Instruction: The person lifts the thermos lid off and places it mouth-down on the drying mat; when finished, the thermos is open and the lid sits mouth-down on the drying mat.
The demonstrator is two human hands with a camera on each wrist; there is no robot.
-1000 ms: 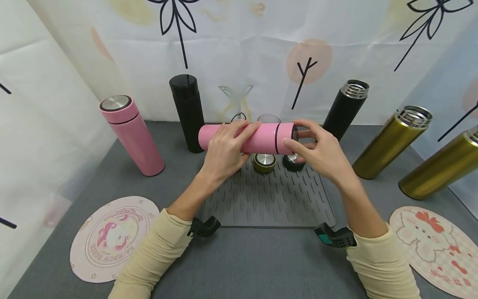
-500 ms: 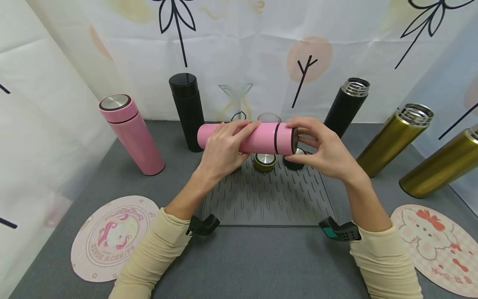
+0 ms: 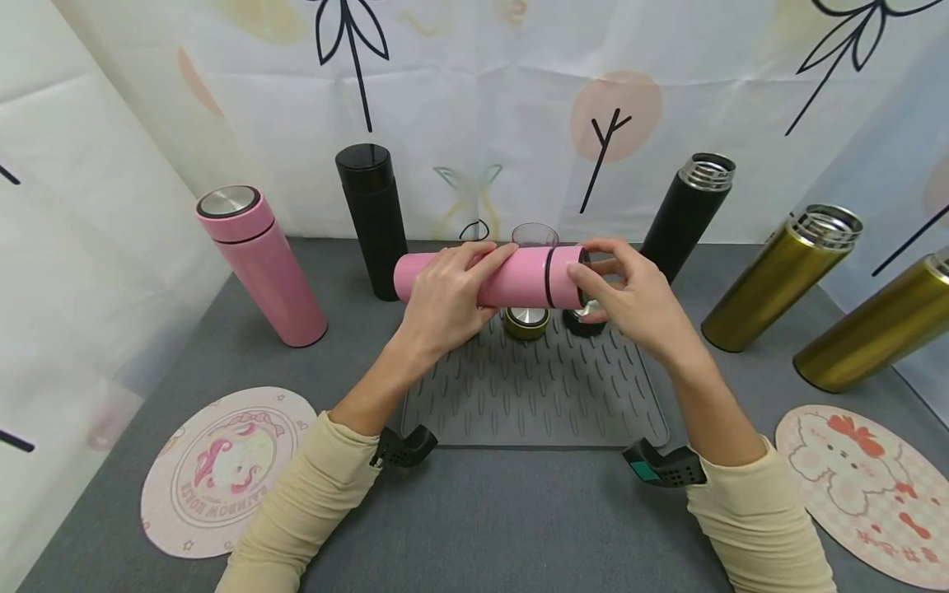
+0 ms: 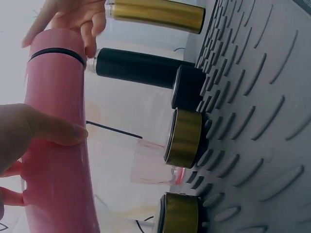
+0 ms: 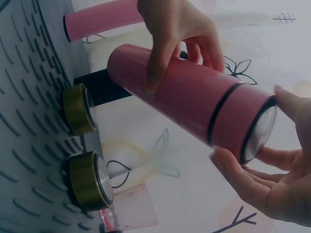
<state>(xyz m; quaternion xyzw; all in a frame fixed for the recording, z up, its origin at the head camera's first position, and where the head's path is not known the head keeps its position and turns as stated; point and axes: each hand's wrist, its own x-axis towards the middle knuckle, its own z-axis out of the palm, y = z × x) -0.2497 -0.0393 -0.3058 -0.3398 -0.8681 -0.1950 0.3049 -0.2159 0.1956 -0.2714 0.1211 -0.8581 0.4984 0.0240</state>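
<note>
In the head view a pink thermos (image 3: 511, 280) lies sideways in the air above the grey ridged mat (image 3: 534, 412). My left hand (image 3: 448, 301) grips its body, thumb along the near side in the left wrist view. Around the thermos's pink lid (image 5: 243, 119), which has a silver top, my right hand (image 3: 641, 301) curls thumb and fingers. A dark ring marks the seam between lid and body. Below stand a gold lid (image 3: 525, 325) and a black lid (image 3: 582, 324); another gold lid (image 4: 181, 213) shows in the left wrist view.
At left stand a capped pink thermos (image 3: 263, 272) and a black one (image 3: 371, 222). An uncapped black thermos (image 3: 685, 214) and two gold ones (image 3: 774, 284) stand at right. A clear cup (image 3: 535, 235) is behind. Round placemats (image 3: 222, 478) lie on both sides.
My right hand's fingers have shifted from loosely around the lid's end back onto the lid, the thumb now against its near side. My left hand has barely moved.
</note>
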